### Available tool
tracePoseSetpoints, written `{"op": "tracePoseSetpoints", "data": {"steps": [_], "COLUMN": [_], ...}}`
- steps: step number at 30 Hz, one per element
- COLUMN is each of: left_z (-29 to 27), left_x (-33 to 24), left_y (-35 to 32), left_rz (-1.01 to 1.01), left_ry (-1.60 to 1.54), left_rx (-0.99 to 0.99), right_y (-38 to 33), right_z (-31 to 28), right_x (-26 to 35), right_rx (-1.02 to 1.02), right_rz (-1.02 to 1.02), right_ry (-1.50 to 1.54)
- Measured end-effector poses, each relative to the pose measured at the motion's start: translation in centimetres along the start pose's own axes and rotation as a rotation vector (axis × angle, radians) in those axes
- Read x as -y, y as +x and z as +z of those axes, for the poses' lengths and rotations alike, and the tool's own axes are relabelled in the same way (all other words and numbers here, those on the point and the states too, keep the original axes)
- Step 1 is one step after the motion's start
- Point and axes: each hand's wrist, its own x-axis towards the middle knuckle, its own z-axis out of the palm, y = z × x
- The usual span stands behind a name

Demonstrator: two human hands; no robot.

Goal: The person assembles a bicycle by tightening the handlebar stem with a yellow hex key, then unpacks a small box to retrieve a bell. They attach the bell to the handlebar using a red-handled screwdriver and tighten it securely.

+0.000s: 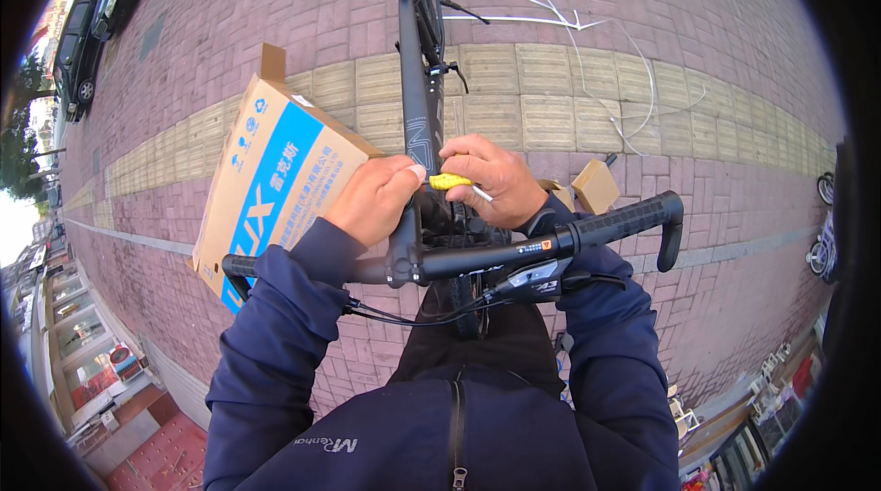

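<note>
Left hand [374, 199] with fingers pressed together on the bicycle stem [408, 225], right hand [491, 181] pinching a yellow-handled tool [451, 183] just above it, black handlebar [514, 254] below both hands, cardboard box [271, 181] touching the left side, open brick pavement [734, 216] to the right

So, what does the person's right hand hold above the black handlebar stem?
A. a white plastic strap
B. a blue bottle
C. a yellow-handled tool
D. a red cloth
C: the right hand pinches a small yellow-handled tool with a thin metal tip, just above the black handlebar stem, while the left hand rests beside it.
</note>
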Motion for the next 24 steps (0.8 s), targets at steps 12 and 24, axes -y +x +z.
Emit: {"op": "tracePoseSetpoints", "data": {"steps": [12,24], "left_z": [0.2,-0.2], "left_x": [0.5,-0.8], "left_y": [-0.1,0.1], "left_rz": [-0.009,-0.167], "left_ry": [-0.064,0.054], "left_rx": [-0.016,0.077], "right_y": [0.2,1.8], "right_z": [0.5,2.9], "right_x": [-1.9,-6.7], "right_rx": [0.006,-0.263], "right_rz": [-0.109,-0.085], "right_ry": [-0.103,-0.349]}}
